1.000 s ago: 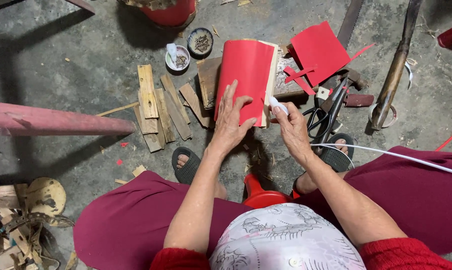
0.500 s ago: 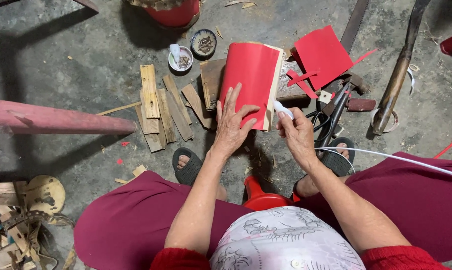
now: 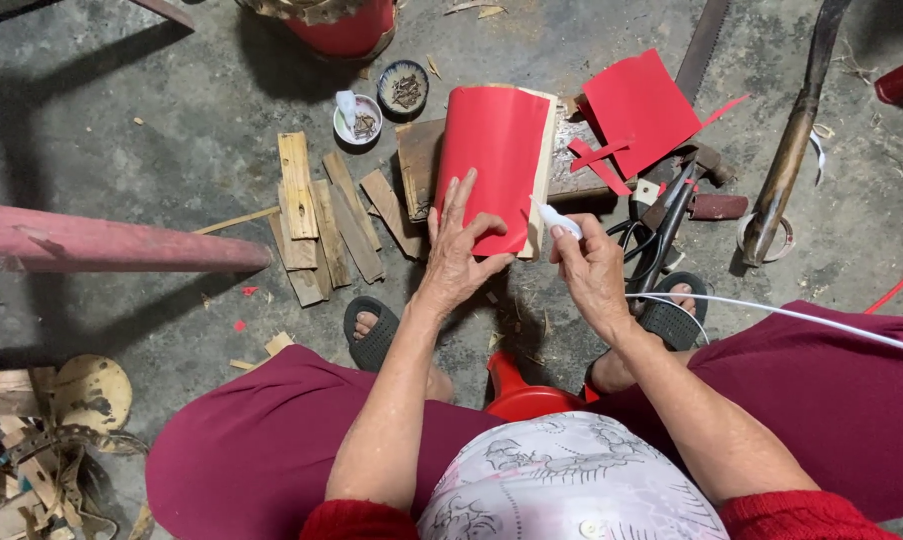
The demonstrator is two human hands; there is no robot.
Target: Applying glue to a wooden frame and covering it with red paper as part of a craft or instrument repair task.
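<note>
At the far left, a long pink pole (image 3: pixel 112 243) lies across the floor (image 3: pixel 122 120). Below it, in the near left corner, sits a pile of wood and metal bits (image 3: pixel 42 440). A bit to the right, flat wood strips (image 3: pixel 322 215) lie side by side on the floor. Just past them, farther off, stand two small bowls (image 3: pixel 382 105) with dark bits in them. Far away at the top is a red pot (image 3: pixel 347 25).

In the middle, a red sheet (image 3: pixel 492 160) lies curved over a wood block (image 3: pixel 412 180). The left hand (image 3: pixel 462 255) rests flat on the near end of the red sheet. Its fingers are spread out and press down on the sheet, not curled round it.

Just to the right, the right hand (image 3: pixel 592 275) is closed round a small white tube (image 3: pixel 557 218). The tip of the tube points at the right edge of the red sheet, very close to it.

Two feet in dark sandals (image 3: pixel 372 330) rest on the floor near the hands. A red stool (image 3: pixel 517 390) shows between the knees.

Farther right, black scissors (image 3: pixel 662 230) lie on the floor. Above them lies a loose red paper piece (image 3: pixel 637 105) with thin red scraps beside it. A white cord (image 3: pixel 772 312) runs over the right leg. At the far right, a long brown tool (image 3: pixel 797 130) lies on the floor, and a saw blade (image 3: pixel 702 45) lies near it.
</note>
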